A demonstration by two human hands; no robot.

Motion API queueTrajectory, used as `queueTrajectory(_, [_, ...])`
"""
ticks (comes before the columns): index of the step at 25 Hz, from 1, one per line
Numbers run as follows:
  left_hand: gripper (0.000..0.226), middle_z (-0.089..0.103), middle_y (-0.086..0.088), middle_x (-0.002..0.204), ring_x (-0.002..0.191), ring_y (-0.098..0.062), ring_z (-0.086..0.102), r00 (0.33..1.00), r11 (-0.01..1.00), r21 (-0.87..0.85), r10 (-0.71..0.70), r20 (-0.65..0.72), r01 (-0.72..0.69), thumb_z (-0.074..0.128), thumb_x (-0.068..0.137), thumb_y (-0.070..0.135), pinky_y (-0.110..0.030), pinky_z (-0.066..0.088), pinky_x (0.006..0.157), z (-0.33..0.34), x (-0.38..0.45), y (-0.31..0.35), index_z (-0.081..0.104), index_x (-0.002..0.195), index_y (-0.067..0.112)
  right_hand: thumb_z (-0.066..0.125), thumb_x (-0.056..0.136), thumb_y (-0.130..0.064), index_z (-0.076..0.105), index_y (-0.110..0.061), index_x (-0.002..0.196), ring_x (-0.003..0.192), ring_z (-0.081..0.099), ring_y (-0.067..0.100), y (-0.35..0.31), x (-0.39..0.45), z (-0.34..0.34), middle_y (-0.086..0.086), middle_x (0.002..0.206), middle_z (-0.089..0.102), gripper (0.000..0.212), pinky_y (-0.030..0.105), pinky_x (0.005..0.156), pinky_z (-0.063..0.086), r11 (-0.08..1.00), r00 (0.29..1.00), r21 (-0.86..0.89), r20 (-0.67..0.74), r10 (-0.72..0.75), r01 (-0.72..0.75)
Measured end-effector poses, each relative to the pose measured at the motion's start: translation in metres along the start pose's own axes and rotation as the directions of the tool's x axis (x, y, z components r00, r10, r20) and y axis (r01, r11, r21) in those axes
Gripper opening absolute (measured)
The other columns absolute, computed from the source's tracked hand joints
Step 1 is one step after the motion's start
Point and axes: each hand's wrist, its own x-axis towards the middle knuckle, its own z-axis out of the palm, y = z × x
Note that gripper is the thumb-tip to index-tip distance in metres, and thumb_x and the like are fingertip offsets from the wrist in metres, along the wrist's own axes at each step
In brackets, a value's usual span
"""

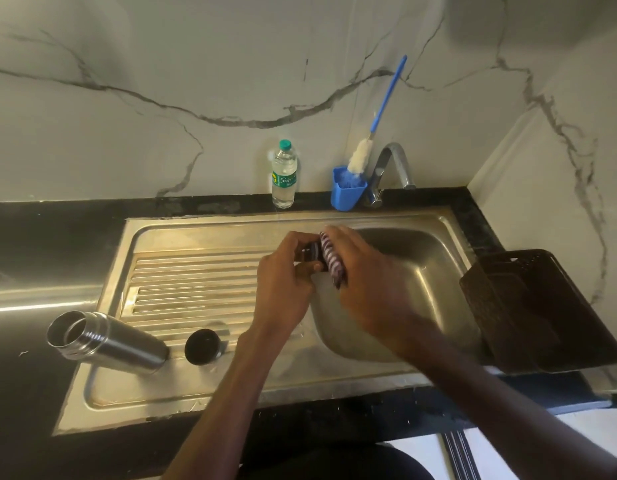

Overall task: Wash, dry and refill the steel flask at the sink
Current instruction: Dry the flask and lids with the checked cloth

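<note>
Currently, left hand [286,275]: grips a small dark flask part [310,255].
Right hand [366,271]: clasps striped cloth [331,259] against it.
Steel flask [106,337]: lying on drainboard [196,271], mouth pointing left, nearer left hand.

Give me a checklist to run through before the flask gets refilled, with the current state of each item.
1. Steel flask open: ok, lying on its side, mouth uncapped.
2. Flask upright for filling: not ok.
3. Dark round cap within reach: ok, on the drainboard beside the flask.
4. Hands free: not ok; left hand holds a small dark part, right hand wipes it with a striped cloth.
5. Clear plastic water bottle has water: ok, standing capped.
6. Flask interior dry: cannot tell.
</note>
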Motion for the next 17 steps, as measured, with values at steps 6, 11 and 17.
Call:
queueTrajectory(6, [0.039, 0.076, -0.004, 0.108, 0.107, -0.019, 0.073, 0.998, 0.962, -0.273, 0.018, 0.065, 0.000, 0.069, 0.084, -0.019, -0.030, 0.060, 0.086, -0.010, -0.013, -0.009, 0.067, 0.116, 0.003, 0.065, 0.082, -0.002, 0.064, -0.025, 0.132, 0.104, 0.069, 0.023, -0.015, 0.002, -0.009, 0.002, 0.121, 0.071, 0.055, 0.042, 0.087, 0.060, 0.986, 0.994, 0.134, -0.040, 0.103, -0.097])
queueTrajectory(11, [0.044, 0.074, 0.007, 0.106, 0.101, -0.015, 0.075, 0.998, 0.982, -0.187, -0.005, -0.057, -0.006, 0.065, 0.085, -0.018, -0.040, 0.064, 0.084, -0.013, -0.023, -0.007, 0.069, 0.118, 0.011, 0.048, 0.085, 0.010, 0.068, -0.013, 0.099, 0.093, 0.074, 0.027, -0.024, 0.010, -0.008, 0.018, 0.096, 0.072, 0.034, 0.038, 0.079, 0.063, 0.534, 0.808, 0.609, 0.392, 0.440, -0.586])
queueTrajectory(17, [0.045, 0.071, -0.001, 0.102, 0.087, -0.009, 0.063, 0.979, 0.957, 0.227, 0.198, -0.043, -0.183, 0.068, 0.088, -0.011, -0.011, 0.049, 0.075, -0.030, -0.028, -0.008, 0.068, 0.125, 0.015, 0.047, 0.085, 0.007, 0.064, -0.001, 0.105, 0.093, 0.068, 0.032, -0.031, -0.016, 0.013, 0.021, 0.100, 0.072, 0.028, 0.042, 0.078, 0.059, 0.138, 0.669, 0.717, 0.541, 0.509, -0.684])
